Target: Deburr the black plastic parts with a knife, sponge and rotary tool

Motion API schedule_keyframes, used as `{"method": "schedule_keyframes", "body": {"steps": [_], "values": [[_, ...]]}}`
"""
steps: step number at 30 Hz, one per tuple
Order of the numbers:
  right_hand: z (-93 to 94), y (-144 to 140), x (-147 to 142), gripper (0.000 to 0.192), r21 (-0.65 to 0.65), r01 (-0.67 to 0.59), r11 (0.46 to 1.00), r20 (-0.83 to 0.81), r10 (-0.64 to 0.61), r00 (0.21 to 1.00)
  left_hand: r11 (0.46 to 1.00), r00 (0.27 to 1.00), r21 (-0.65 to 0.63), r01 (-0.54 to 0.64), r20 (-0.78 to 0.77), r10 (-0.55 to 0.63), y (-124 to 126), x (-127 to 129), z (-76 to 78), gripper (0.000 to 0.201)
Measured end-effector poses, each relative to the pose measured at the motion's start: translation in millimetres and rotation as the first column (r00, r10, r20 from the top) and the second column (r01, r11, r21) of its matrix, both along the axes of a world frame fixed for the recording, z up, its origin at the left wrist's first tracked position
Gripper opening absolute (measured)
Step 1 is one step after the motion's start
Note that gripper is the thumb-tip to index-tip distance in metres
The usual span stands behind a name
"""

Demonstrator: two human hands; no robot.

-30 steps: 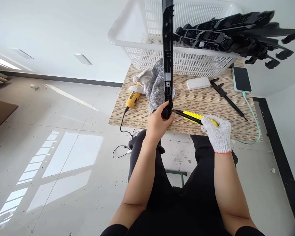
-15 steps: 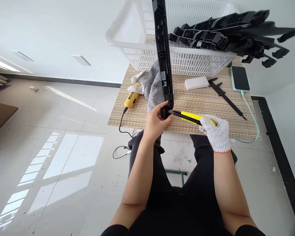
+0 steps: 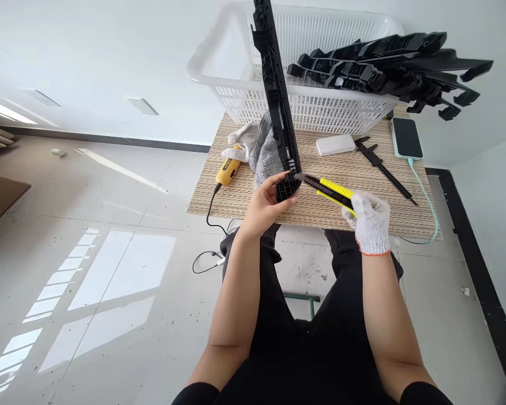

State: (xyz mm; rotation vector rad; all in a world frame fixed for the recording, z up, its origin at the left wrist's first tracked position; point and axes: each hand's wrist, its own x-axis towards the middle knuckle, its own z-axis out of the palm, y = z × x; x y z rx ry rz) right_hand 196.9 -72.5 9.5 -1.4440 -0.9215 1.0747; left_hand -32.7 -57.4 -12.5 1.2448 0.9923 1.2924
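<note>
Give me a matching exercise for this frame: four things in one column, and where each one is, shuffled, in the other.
Things:
1. utility knife
2. long black plastic strip
3. phone
4. pile of black parts

Places:
A. lying across the rim of the white basket
B. flat on the table at its far right corner, cable plugged in
C. in the gloved right hand, tip against the strip's lower end
D. held upright by its lower end in the bare left hand

Pairs: 1-C, 2-D, 3-B, 4-A
</note>
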Motion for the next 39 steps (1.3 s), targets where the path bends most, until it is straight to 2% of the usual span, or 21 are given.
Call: {"method": "schedule_keyframes", "body": {"steps": [2,6,9,10,13,17,20,24,27,31,34,37,39], "values": [[1.5,0.2,-1.0,0.031,-0.031,-0.073,0.997,-0.003,0.073,0.997,1.0,1.0,0.019,-0.015,0.022,0.015,0.8,-1.1,0.5,0.057],[1.0,0.4,-3.2,0.035,-0.012,0.025,1.0,-0.02,-0.025,0.999,1.0,0.998,0.02,-0.018,0.052,0.017,1.5,0.0,0.9,0.052],[-0.8,0.0,-5.2,0.035,-0.054,-0.14,0.989,-0.036,0.138,0.99,0.999,0.998,0.043,-0.027,0.051,0.025,1.5,2.0,0.2,0.053],[-1.1,0.0,-6.1,0.035,-0.047,-0.145,0.988,-0.043,0.143,0.989,0.998,0.999,0.046,-0.032,0.046,0.03,1.4,2.6,-0.1,0.052],[0.0,0.7,-8.9,0.034,0.001,-0.017,1.0,-0.063,0.017,0.998,0.999,0.999,0.031,-0.026,0.024,0.025,0.7,3.3,-0.7,0.049],[2.1,2.7,-10.0,0.034,-0.041,-0.11,0.993,-0.024,0.109,0.994,0.999,0.999,0.007,-0.05,-0.02,0.05,0.5,2.6,-1.0,0.044],[2.4,4.1,-9.8,0.035,-0.021,-0.035,0.999,-0.027,0.035,0.999,0.998,0.997,0.011,-0.063,-0.045,0.064,1.3,3.2,-1.5,0.044],[3.6,5.0,-9.0,0.036,-0.057,-0.116,0.992,-0.007,0.116,0.993,0.993,0.992,0.045,-0.107,-0.063,0.11,2.7,5.9,-2.1,0.044],[5.4,4.8,-8.3,0.037,-0.048,-0.049,0.998,-0.021,0.048,0.999,0.994,0.993,0.039,-0.102,-0.055,0.104,2.8,7.2,-2.4,0.043],[7.1,4.0,-8.7,0.037,-0.095,-0.158,0.983,-0.046,0.154,0.987,0.998,0.997,0.018,-0.065,-0.032,0.066,2.0,6.4,-3.3,0.046],[6.7,4.3,-9.3,0.036,-0.064,-0.041,0.997,-0.072,0.037,0.997,0.997,0.997,-0.002,-0.079,-0.025,0.078,1.4,5.9,-3.9,0.044],[5.7,5.5,-8.4,0.035,-0.098,-0.118,0.988,-0.069,0.112,0.991,0.997,0.997,-0.006,-0.076,-0.03,0.076,1.1,6.0,-4.0,0.048],[5.1,6.4,-7.2,0.036,-0.095,-0.105,0.99,-0.057,0.1,0.993,0.997,0.997,-0.021,-0.078,-0.025,0.078,1.0,6.3,-3.8,0.05]]}}
